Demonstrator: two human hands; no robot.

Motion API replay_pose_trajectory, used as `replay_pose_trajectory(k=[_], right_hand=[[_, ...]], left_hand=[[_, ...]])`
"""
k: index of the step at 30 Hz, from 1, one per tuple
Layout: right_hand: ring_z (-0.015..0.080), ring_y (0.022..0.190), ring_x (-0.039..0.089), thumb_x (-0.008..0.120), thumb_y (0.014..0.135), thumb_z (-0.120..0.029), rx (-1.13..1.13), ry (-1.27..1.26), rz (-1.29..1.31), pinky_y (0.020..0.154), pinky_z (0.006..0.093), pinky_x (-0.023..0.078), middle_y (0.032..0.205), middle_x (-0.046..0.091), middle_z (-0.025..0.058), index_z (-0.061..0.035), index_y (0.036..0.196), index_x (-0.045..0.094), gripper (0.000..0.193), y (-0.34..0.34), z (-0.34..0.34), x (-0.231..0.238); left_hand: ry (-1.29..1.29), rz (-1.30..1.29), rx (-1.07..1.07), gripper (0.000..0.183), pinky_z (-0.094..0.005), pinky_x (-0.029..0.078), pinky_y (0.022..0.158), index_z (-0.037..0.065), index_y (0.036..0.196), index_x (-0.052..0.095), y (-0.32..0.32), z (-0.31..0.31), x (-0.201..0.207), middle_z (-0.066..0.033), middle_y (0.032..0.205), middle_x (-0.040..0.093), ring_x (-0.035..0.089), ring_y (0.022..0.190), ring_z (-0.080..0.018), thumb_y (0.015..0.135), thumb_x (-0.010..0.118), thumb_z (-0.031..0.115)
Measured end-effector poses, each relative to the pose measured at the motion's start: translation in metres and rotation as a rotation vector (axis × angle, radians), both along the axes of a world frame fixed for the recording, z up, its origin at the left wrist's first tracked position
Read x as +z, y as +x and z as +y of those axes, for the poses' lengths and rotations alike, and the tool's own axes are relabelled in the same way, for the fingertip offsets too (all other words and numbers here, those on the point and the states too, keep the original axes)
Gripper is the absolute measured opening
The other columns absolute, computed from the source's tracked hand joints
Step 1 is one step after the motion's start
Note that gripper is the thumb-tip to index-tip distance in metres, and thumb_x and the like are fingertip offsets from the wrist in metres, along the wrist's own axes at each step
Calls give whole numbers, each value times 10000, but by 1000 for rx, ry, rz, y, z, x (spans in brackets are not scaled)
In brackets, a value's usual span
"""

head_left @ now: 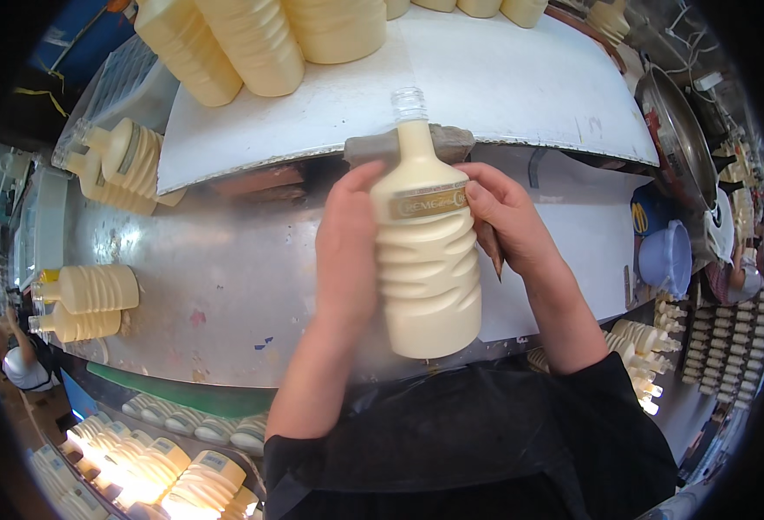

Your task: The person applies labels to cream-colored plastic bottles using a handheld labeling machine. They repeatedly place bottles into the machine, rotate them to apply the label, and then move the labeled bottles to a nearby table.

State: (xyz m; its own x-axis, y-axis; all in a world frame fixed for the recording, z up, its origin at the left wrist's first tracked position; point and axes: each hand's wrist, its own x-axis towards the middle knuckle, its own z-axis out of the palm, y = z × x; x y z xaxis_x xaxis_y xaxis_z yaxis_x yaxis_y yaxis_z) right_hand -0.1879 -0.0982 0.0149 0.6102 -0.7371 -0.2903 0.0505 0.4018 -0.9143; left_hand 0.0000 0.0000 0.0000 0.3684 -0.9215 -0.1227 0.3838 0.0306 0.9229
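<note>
- cream plastic makes up the big bottle (428, 299), which is between the two hands, near the middle of the tabletop's (226, 260) near edge. its clear screw neck points to the far edge.
- the right hand (513, 212) has its thumb on the right end of the gold label (425, 204). its fingers curl around a thin brown tool (495, 251), tip down. i think the tool is tucked there so the thumb is free to press.
- the left hand (347, 243) is by the bottle's left side. it is blurry, so i cannot tell if it grips or just brushes.
- a grey block (455, 143) sits behind the neck, at the near edge of the white board (503, 87). maybe it is there for the bottle to lean on; i cannot tell if they touch.
- the gold label goes across the bottle's shoulder, with big pale letters and a row of tiny print above.
- two more bottles (104, 289) stand at the tabletop's left edge, perhaps put there to be out of the way. i cannot make out writing on them.
- tall bottles (252, 52) stand at the white board's far left corner. no label shows on the sides we see.
</note>
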Motion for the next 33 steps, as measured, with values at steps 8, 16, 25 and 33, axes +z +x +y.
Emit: replay_pose_trajectory(k=[8, 16, 25, 33], right_hand=[[94, 987, 632, 631, 999, -225, -17, -15, -7, 872, 257, 508, 1111, 690, 58, -10, 1278, 600, 354, 2, 3, 2], [9, 436, 443, 593, 1017, -288, -63, -67, 32, 401, 172, 329, 795, 659, 3, -24, 1258, 587, 357, 9, 7, 2], [81, 621, 551, 498, 1021, -277, -197, -231, 11, 586, 220, 445, 821, 653, 31, -7, 1133, 618, 316, -17, -9, -9], [234, 873, 685, 719, 722, 55, -319, -1321, 303, 756, 326, 540, 968, 713, 89, -48, 1014, 680, 312, 2, 38, 21]], left_hand=[[36, -11, 71, 307, -294, 493, 897, 43, 1209, 591, -13, -7, 8, -77, 1138, 635, 594, 1014, -130, 978, 655, 234], [-13, -19, 89, 278, -281, 494, 896, 26, 1203, 585, -14, -7, 4, -74, 1113, 644, 594, 1000, -115, 1008, 614, 223], [32, 180, 101, 288, -293, 451, 981, 44, 1297, 517, -16, -3, 14, -72, 1201, 588, 560, 1078, -131, 1043, 518, 179], [23, 221, 113, 247, -286, 497, 922, 48, 1256, 550, -16, 1, 7, -50, 1168, 615, 597, 1035, -121, 1050, 516, 180]])
